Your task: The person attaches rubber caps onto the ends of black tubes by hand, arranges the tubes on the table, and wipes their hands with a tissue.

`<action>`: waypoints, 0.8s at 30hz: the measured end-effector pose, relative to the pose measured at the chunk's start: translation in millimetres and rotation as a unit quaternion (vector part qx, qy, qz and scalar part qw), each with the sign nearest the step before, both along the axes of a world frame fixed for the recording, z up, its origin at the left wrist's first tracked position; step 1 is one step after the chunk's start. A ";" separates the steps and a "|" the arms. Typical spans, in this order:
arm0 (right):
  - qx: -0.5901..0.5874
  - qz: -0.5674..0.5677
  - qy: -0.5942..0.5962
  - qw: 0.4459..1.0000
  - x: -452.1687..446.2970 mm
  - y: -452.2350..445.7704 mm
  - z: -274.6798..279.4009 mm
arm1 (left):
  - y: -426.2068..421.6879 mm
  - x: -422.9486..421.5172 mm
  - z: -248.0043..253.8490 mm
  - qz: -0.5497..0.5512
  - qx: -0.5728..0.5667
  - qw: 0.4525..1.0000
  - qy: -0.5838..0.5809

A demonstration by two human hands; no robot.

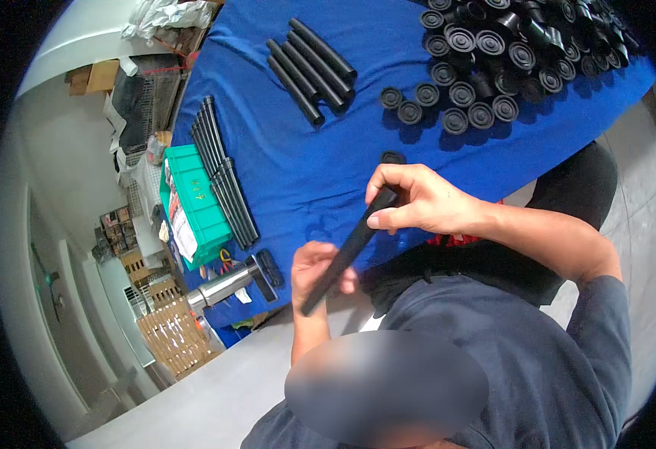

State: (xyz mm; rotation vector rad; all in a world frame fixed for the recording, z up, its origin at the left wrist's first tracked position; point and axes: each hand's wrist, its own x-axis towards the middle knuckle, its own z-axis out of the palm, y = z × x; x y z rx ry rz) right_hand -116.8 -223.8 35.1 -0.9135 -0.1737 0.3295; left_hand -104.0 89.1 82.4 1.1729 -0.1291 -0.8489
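Note:
My right hand (425, 202) pinches the upper end of a black tube (346, 247) between thumb and fingers. The tube slants down to the left, above the near edge of the blue cloth. Behind its lower part is my left hand (316, 269), fingers loosely curled round it and slightly blurred. A round black cap (393, 157) lies on the cloth just beyond my right fingers. Further off to the right is a big heap of ribbed black caps (490, 43). Several more black tubes (316, 63) lie side by side at the far middle.
A blue cloth (268, 150) covers the table. At its left stand a green crate (200, 198) with papers, a row of long black tubes (223, 172) and a silver cylindrical tool (227, 288). Shelves and a wooden rack (174, 329) are beyond the left edge.

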 end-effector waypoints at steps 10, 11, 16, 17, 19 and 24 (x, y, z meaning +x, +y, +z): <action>-0.228 0.028 -0.257 0.939 -8.9 11.1 -5.2 | -48.9 16.5 21.0 0.088 -0.027 0.993 -0.078; -0.249 0.017 -0.226 0.942 -8.3 9.1 -4.7 | -43.3 19.4 20.8 0.056 -0.001 0.995 -0.086; -0.186 0.002 -0.187 0.965 -3.5 2.9 3.3 | -36.7 23.7 12.5 -0.099 0.161 0.972 -0.141; -0.156 -0.004 -0.202 0.967 -3.1 4.0 3.1 | -36.0 23.2 9.1 -0.111 0.165 0.970 -0.136; -0.167 -0.001 -0.212 0.963 -3.8 4.2 2.8 | -29.8 23.7 -0.9 -0.132 0.180 0.968 -0.113; -0.194 -0.015 -0.243 0.950 -3.2 5.2 -7.1 | -50.2 14.9 2.2 -0.070 0.133 0.984 -0.098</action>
